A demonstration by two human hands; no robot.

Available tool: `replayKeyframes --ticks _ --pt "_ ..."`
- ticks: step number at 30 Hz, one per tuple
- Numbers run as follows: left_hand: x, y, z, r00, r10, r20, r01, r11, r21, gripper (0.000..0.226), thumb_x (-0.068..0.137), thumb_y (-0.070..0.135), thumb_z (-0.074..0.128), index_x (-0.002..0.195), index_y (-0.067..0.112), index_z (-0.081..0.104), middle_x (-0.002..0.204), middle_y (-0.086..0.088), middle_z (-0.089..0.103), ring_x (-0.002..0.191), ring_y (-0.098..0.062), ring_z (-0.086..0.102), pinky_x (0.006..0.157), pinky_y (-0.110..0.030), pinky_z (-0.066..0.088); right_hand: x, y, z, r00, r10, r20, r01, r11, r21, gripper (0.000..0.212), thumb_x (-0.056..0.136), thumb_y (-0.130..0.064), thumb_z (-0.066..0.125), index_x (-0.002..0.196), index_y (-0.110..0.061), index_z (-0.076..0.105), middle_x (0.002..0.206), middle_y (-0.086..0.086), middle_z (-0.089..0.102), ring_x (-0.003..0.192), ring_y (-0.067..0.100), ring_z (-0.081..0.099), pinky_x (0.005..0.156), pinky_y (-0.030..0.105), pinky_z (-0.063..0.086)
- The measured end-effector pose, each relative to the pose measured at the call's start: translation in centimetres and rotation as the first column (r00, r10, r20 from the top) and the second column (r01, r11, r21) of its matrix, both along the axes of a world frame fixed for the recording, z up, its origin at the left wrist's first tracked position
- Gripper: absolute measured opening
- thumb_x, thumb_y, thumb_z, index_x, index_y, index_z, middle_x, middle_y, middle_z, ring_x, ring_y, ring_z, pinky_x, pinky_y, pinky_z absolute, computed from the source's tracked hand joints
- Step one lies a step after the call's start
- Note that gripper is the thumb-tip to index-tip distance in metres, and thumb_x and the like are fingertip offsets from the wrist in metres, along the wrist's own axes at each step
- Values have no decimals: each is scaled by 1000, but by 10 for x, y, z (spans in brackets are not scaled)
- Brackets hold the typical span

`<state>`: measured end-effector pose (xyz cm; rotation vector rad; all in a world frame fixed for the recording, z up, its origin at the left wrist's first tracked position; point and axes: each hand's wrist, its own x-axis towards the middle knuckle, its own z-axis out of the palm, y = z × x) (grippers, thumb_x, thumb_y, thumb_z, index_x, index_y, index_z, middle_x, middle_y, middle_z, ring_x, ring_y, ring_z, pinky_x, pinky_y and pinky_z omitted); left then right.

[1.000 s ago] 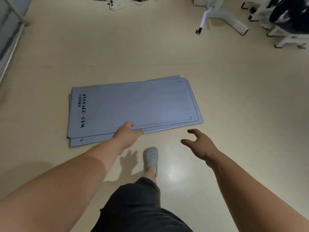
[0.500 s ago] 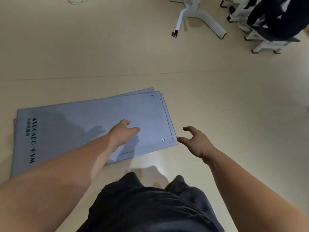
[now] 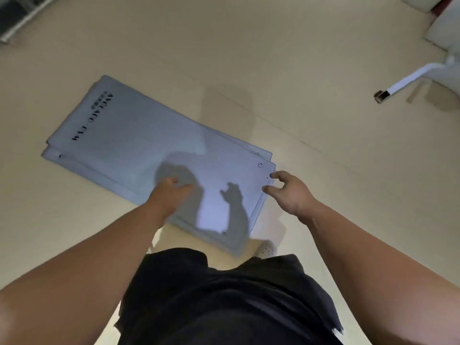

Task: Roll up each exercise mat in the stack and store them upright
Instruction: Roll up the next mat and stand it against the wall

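Mats [image 3: 139, 145] lie stacked flat, centre-left of frame. Our left hand [image 3: 171, 195] and right hand [image 3: 290, 192] hover by their short end mid-frame, fingers [image 3: 276, 175] loosely curled, gripping nothing, placed, we judge, to start rolling.

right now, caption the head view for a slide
Bare left hand and right hand reach toward the eyelet end of flat stacked grey exercise mats on the floor.

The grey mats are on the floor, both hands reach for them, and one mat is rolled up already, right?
No mat is rolled up. The head view shows the grey mats all lying flat, stacked on the floor, with the left hand and right hand reaching for them.
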<state>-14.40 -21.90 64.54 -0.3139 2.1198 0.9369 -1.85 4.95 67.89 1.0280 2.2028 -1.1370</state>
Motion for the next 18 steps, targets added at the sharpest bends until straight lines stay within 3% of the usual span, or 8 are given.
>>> replayKeyframes --ticks 4,8,12,16,18 --pt "44 12 25 983 185 4 -185 982 27 60 93 39 70 144 20 46 123 0 52 106 -21 52 87 -32 39 -23 36 13 976 215 41 -214 977 -22 55 98 -35 68 149 -20 52 140 15 59 103 22 52 90 31 41" --pt "64 12 25 960 280 0 -280 960 27 65 90 46 72 145 23 46 130 -4 51 113 -23 52 91 -33 40 -41 49 13 957 289 35 -288 957 -36 54 98 -33 68 148 -21 52 136 20 61 96 22 53 85 31 42" --pt "68 26 14 941 333 53 -333 943 -17 68 91 52 68 148 25 43 140 -6 52 123 -26 51 91 -35 39 -56 64 -12 945 326 24 -323 942 -89 52 98 -33 69 147 -22 54 127 7 56 102 22 55 85 31 41" --pt "80 64 -7 875 480 60 -478 877 -45 67 90 52 68 146 25 45 124 -4 59 100 -21 56 87 -32 40 -81 98 -51 885 464 33 -453 876 -164 49 97 -33 71 142 -23 55 113 1 61 97 23 59 84 34 47" --pt "89 83 -18 845 531 68 -527 847 -73 67 91 53 68 147 27 44 136 -4 55 113 -24 54 93 -34 39 -94 114 -70 851 524 29 -510 838 -197 53 98 -33 69 147 -22 53 126 4 61 96 20 56 85 33 47"
